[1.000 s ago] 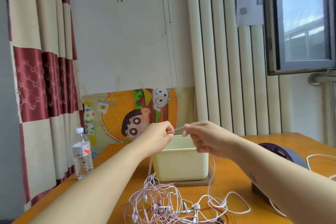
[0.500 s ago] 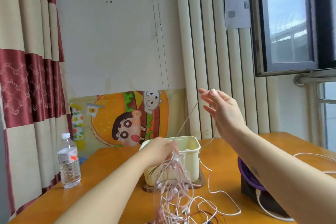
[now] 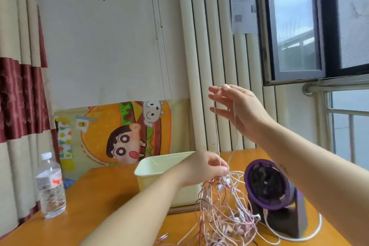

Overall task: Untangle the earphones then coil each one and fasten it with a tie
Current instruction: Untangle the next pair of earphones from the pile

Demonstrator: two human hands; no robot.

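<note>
A tangle of thin pink earphone cables (image 3: 225,213) hangs over the orange table (image 3: 95,217) at lower centre. My left hand (image 3: 201,170) grips the top of the bundle and holds it above the table. My right hand (image 3: 237,110) is raised high to the right, fingers spread, with one cable strand (image 3: 217,132) looped over its fingertips and stretched down to my left hand. A small earbud shows at the top of my right fingers. No tie is visible.
A pale yellow plastic bin (image 3: 159,168) stands behind my left hand. A purple desk fan (image 3: 273,191) with a white cord sits at the right. A water bottle (image 3: 51,185) stands at the left edge. Curtain and window lie behind.
My right hand has risen from beside my left hand to high on the right, drawing one strand out. My left hand lifted the bundle off the table and shifted right.
</note>
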